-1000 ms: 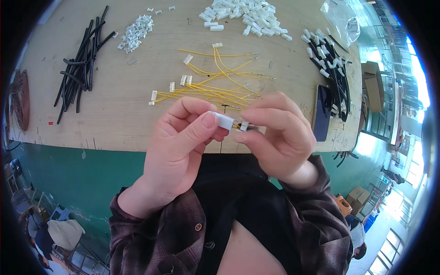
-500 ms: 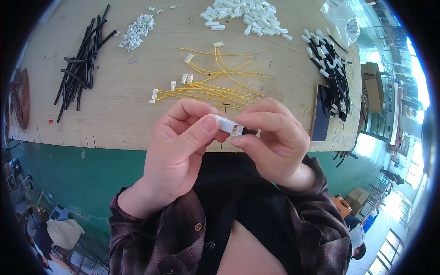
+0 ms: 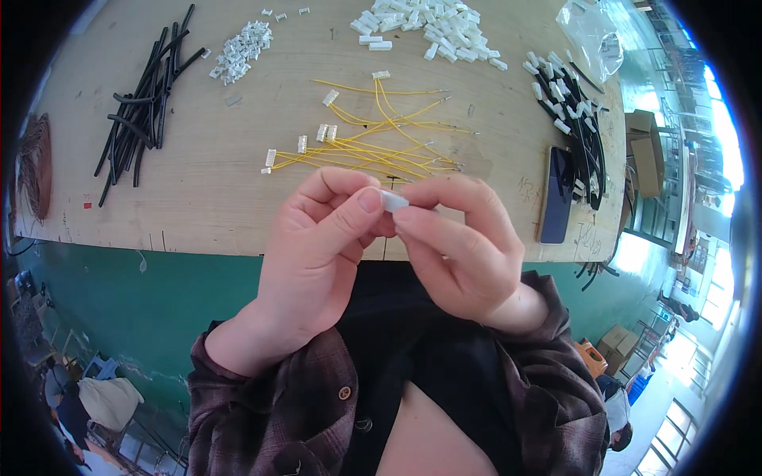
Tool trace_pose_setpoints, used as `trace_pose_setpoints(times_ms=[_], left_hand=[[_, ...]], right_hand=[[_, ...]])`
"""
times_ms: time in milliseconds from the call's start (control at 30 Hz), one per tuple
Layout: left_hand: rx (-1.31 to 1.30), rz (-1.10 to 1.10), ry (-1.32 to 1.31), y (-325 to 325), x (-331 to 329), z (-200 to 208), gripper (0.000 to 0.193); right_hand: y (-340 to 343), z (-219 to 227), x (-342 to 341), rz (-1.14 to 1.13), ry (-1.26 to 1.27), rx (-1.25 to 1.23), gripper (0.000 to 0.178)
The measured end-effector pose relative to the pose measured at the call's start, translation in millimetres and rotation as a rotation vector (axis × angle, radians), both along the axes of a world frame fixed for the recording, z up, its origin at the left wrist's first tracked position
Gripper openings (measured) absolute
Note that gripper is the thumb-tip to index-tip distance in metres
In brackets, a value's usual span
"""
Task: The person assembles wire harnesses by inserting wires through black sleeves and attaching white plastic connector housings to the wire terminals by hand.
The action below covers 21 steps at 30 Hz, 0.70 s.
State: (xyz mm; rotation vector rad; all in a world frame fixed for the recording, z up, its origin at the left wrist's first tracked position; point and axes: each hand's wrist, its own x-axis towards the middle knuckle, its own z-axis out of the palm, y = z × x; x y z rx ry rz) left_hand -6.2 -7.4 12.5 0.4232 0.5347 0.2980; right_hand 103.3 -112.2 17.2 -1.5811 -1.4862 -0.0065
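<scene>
Between my two hands, over the table's near edge, is a small white plastic connector housing [image 3: 394,202]. My left hand [image 3: 321,230] pinches its left end between thumb and fingers. The fingertips of my right hand [image 3: 468,242] close on its right end and cover it. Whatever sits inside the housing is hidden by the fingers. Just beyond my hands lie several yellow wires [image 3: 373,151], with small white connectors [image 3: 323,132] on their left ends and bare metal tips on the right.
Black tubes [image 3: 147,103] lie at the left, beside a pile of small clear-white parts [image 3: 244,49]. White housings [image 3: 444,28] are heaped at the far middle. On the right are finished-looking black tubes with white ends [image 3: 583,131], a phone [image 3: 556,194] and a plastic bag [image 3: 591,40].
My right fingers have slid left along the white housing and now cover its right end, where the white insert and dark piece showed before. My left hand still grips the housing.
</scene>
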Motion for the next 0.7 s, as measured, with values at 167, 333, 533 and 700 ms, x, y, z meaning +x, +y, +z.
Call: trace_pose_setpoints(times_ms=[167,333,533,700], left_hand=[[0.03,0.013,-0.003,0.2,0.6,-0.5,0.01],[0.055,-0.015,-0.006,3.2,-1.6,-3.9,0.01],[0.029,-0.016,0.03,3.0,-0.8,-8.6,0.011],[-0.04,0.038,0.094,18.8,24.8,-42.9,0.009]], right_hand=[[-4.5,-1.7,-7.5,-0.07,0.171,0.018,0.026],[-6.7,-4.0,-3.5,-0.071,0.33,0.018,0.026],[-0.9,-8.0,-7.1,-0.117,0.192,-0.062,0.027],[8.4,-31.3,15.4,-0.287,0.273,0.002,0.023]])
